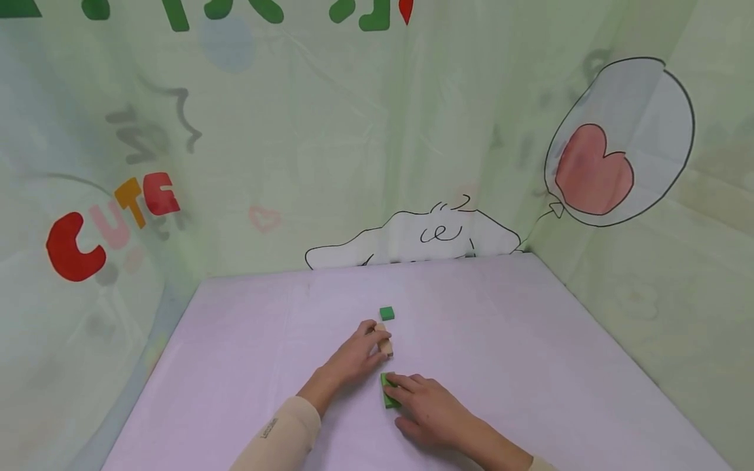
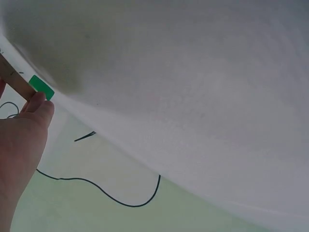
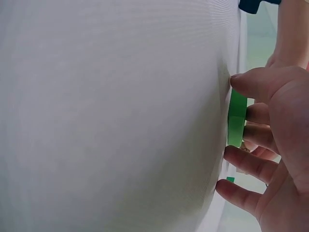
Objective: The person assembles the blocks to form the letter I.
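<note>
In the head view, my left hand [image 1: 356, 353] grips a long, pale wooden block [image 1: 385, 345], with fingers across it and the thumb by its near end. Just beyond that lies a small green block [image 1: 387, 313]. My right hand [image 1: 436, 409] rests its fingertips on a longer green block [image 1: 389, 396] closer to me, its thumb apart to the near side. The right wrist view shows this green block [image 3: 236, 118] side-on, with spread fingers around it and fingertips at the tabletop. In the left wrist view, the wooden block [image 2: 14, 79] points towards the small green block [image 2: 42, 87].
A pale lilac cloth covers the table [image 1: 501, 340]. Light green printed curtains [image 1: 330, 131] hang behind it and along both sides, with a balloon drawing [image 1: 648, 131] at the right. The blocks form a rough line running away from me.
</note>
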Demonstrator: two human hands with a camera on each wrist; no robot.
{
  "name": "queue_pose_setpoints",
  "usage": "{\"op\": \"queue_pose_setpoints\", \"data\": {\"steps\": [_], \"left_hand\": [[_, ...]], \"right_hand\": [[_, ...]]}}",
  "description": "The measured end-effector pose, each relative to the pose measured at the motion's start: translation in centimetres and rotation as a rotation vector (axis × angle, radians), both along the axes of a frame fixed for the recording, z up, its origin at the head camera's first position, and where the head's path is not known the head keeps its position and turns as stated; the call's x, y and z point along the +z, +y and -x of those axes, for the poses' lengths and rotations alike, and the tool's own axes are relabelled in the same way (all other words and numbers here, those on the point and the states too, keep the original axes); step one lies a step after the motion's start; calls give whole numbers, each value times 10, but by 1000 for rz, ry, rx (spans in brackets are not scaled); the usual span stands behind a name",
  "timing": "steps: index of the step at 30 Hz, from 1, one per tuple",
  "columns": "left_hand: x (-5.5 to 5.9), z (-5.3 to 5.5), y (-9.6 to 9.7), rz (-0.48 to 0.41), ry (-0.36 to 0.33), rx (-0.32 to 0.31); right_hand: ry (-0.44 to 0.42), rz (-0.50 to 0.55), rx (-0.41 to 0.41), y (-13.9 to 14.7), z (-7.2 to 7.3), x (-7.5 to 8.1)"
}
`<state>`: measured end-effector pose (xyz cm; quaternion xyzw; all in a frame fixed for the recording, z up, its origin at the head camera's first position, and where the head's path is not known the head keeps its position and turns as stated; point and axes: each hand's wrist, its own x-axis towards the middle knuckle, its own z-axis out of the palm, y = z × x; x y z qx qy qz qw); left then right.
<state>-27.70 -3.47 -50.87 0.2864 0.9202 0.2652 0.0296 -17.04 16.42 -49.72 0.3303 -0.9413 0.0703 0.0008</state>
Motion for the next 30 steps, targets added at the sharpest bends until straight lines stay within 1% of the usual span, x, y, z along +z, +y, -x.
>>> {"op": "queue_pose_setpoints", "data": {"steps": [6, 9, 12, 15, 20, 24, 30], "left_hand": [[0, -4, 0, 16, -26, 1], [0, -4, 0, 34, -24, 3], [2, -4, 0, 38, -18, -9], [2, -4, 0, 36, -30, -22], [0, -5, -1, 53, -52, -36], [-2, -5, -1, 67, -48, -54], [0, -6, -3, 80, -38, -73]], "right_hand": [[15, 1, 14, 0, 0, -1], [37, -1, 22, 0, 1, -1], [51, -4, 23, 1, 2, -1], [43, -4, 24, 1, 3, -1], [27, -7, 26, 1, 3, -2], [24, -3, 21, 1, 1, -1], [42, 8, 34, 0, 1, 0]]}}
